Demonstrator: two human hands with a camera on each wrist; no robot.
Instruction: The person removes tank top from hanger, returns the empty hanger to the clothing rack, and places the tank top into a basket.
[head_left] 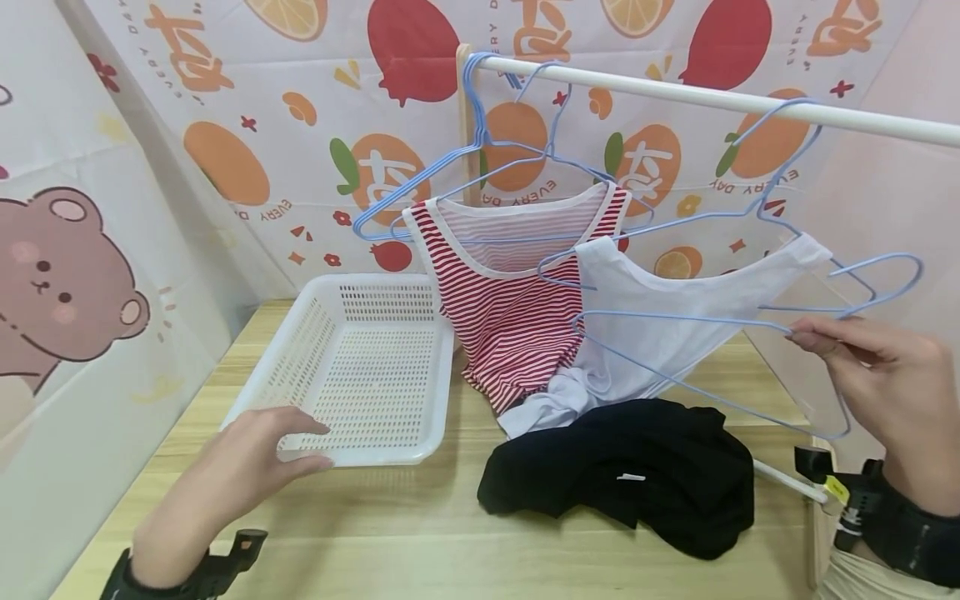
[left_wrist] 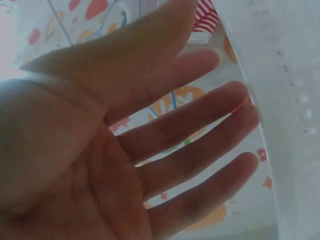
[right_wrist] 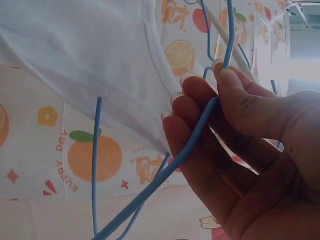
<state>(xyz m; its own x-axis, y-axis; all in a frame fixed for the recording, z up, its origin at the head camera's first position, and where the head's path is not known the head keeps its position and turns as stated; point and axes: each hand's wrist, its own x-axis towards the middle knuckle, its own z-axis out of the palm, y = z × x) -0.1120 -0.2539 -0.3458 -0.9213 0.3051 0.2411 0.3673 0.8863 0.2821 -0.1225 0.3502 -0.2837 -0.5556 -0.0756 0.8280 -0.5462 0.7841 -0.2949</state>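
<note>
Hanger (right_wrist: 182, 155) pinched by R hand (head_left: 888, 375); L hand (head_left: 258, 454) unclenched, empty; white top (head_left: 637, 337) cd be snagged if hanger's swung.

held hanger (head_left: 660, 316) partly hidden, rail (head_left: 675, 91) cropped

Free room over basket (head_left: 382, 367); right, hanger (head_left: 675, 317), white top (head_left: 667, 343) block way.
</note>
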